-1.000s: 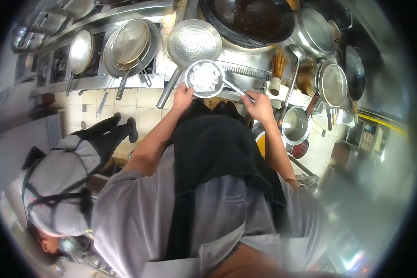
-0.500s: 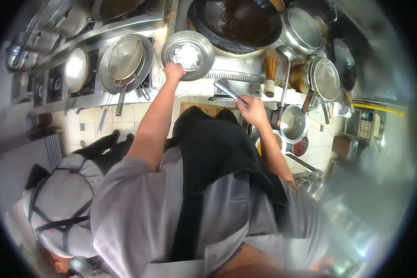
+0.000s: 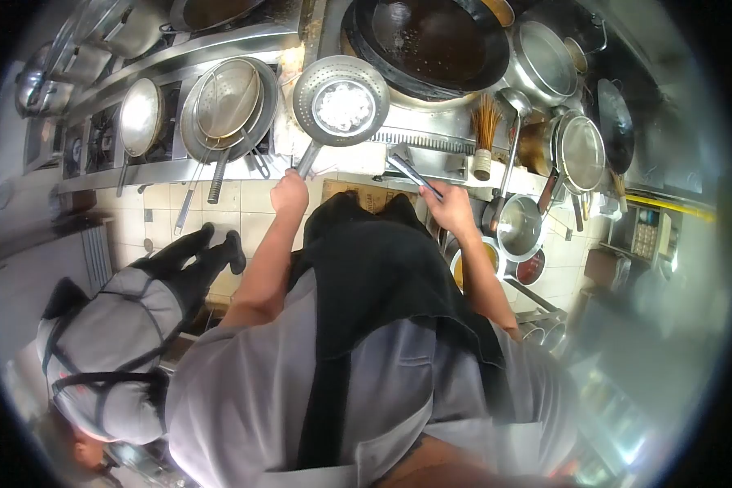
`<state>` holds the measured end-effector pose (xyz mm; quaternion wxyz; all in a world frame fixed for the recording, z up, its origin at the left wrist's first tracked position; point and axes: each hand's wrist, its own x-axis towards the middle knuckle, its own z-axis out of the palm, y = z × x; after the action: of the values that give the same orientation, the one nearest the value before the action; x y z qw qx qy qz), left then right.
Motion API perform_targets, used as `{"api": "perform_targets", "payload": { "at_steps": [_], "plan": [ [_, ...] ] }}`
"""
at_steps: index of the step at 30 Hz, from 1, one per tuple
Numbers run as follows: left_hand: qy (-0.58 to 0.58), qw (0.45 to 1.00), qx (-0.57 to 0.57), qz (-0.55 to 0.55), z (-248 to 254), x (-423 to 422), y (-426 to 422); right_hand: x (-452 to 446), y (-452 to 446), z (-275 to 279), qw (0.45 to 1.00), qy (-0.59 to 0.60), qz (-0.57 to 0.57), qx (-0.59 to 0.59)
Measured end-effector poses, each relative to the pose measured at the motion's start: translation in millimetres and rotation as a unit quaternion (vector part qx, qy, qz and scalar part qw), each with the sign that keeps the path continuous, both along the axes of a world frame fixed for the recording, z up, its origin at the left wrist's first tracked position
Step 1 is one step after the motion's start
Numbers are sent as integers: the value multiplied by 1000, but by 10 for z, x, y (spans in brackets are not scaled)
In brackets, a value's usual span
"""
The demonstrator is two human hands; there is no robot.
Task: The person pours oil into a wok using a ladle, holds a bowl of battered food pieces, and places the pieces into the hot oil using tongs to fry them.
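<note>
My left hand (image 3: 290,193) is closed around the lower end of the handle of a perforated strainer ladle (image 3: 307,75). A small bowl (image 3: 372,107) with clear, shiny contents sits in the strainer; I cannot make out what they are. The strainer rests at the counter's edge, left of a large dark wok (image 3: 431,41). My right hand (image 3: 454,210) grips metal tongs (image 3: 413,175), their tips pointing up and left over the counter's front edge.
A bamboo brush (image 3: 485,134) and a long ladle (image 3: 508,154) stand right of the tongs. Round strainers (image 3: 581,146) and a saucepan (image 3: 520,228) are further right. More pans and a mesh strainer (image 3: 228,102) lie left. Another person (image 3: 114,325) is at my left.
My left hand has moved from the small bowl down to the strainer's handle. The right hand still holds the tongs. The view has shifted slightly.
</note>
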<state>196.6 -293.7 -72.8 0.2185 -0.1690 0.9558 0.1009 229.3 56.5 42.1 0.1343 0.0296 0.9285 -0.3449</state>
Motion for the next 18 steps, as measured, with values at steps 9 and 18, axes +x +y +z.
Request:
{"api": "perform_targets", "payload": {
  "at_steps": [9, 18],
  "plan": [
    [-18, 997, 35, -59, -9, -230, -268, -38, -51, 45, 999, 13, 24, 16],
    [-31, 997, 14, -69, 39, -209, -218, 128, -11, -58, 1000, 13, -7, 22]
  ]
}}
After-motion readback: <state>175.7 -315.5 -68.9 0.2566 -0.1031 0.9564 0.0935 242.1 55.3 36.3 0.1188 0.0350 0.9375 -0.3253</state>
